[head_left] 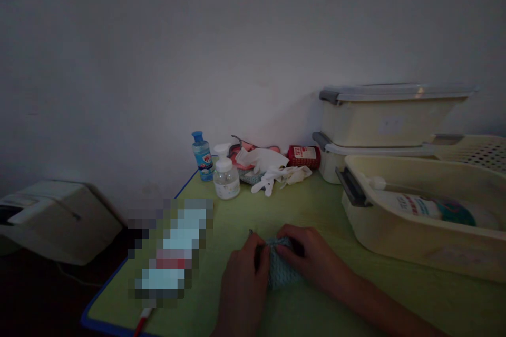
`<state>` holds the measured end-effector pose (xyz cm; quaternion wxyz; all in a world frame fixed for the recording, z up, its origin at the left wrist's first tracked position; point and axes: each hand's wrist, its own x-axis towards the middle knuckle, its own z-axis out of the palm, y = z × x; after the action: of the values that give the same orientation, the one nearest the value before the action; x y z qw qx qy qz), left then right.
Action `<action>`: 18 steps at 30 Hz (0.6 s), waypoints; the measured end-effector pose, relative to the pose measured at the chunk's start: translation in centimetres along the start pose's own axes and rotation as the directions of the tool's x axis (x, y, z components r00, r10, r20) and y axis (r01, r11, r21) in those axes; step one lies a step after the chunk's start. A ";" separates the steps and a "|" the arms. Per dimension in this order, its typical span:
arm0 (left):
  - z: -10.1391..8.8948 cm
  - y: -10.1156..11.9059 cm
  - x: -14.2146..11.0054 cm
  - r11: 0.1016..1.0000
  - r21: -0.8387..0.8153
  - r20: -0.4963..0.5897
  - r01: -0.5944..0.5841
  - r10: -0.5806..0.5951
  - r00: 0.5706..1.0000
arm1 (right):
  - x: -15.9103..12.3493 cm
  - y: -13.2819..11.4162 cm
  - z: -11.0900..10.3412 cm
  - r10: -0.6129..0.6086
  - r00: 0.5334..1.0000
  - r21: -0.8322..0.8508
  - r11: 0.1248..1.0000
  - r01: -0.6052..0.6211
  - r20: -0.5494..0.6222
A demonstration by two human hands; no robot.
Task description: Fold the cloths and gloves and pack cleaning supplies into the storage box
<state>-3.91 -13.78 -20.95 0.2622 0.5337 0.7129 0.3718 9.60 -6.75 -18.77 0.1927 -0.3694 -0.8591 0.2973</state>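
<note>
A small blue-grey knitted piece [283,269] with a ribbed texture hangs between my two hands, low over the green table. My left hand [249,266] pinches its left upper edge. At the upper right edge, my right hand [306,253] grips the same piece with thumb and fingers. A small dark tip [250,231] sticks up beside my left fingers; its kind is too small to tell. The dim light hides the details between my fingertips.
On the green table [221,295], a pixelated phone-like slab [174,253] lies left with a red cable [141,324]. Behind stand a blue bottle [203,157], a clear pump bottle [226,181], white gloves [282,176] and a red container [303,157]. Cream bins [415,245] fill the right.
</note>
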 end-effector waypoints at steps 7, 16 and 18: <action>0.4 -0.7 -0.1 1.000 0.018 0.022 -0.021 0.020 1.000 | 0.0 0.4 -0.1 -0.007 0.999 0.012 1.000 0.007 0.040; 0.7 -1.5 -0.4 0.996 0.005 -0.107 -0.093 0.093 0.990 | -0.4 0.2 -0.2 0.002 0.995 -0.041 0.999 0.002 0.103; 0.6 -1.4 -0.4 0.994 0.013 -0.082 -0.108 0.109 0.991 | -0.5 0.0 -0.3 0.005 0.994 -0.061 0.998 0.002 0.112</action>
<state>-4.13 -14.25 -22.44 0.2098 0.5570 0.6945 0.4043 10.10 -7.00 -18.60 0.1326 -0.3584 -0.8769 0.2916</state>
